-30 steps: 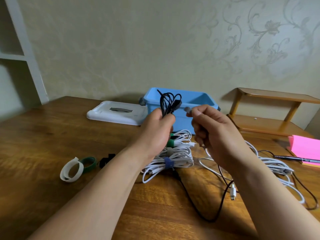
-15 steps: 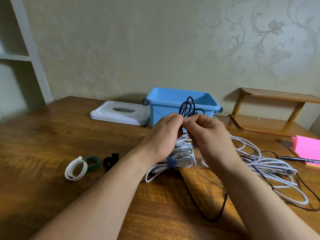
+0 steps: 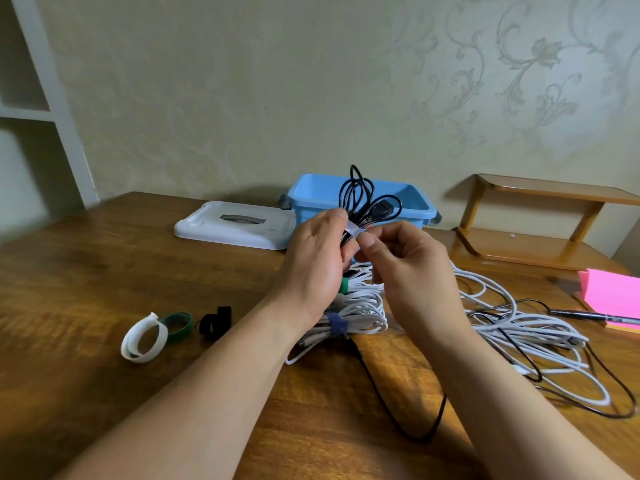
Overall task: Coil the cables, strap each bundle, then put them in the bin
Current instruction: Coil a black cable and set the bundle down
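The spare straps (image 3: 142, 337) lie left of the bin (image 3: 360, 202) and nearer the viewer. The left hand (image 3: 318, 265) grips the black coil (image 3: 363, 199), raised in front of the bin. The right hand (image 3: 405, 268) pinches a white strap (image 3: 354, 232) against that coil (closure not yet evident). Strapped white bundles (image 3: 360, 306) lie just before the bin; none is seen inside it. The loose cables (image 3: 526, 327), right of the bin, are uncoiled. Estimated progress: under half. This strapping, the remaining coiling and all binning are outstanding.

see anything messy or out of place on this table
Yes: a loose tangle of white cables sprawls uncoiled on the right of the table. One black cable trails toward the near edge, below the black coil in the left hand and the white strap pinched by the right hand. Nothing looks damaged.
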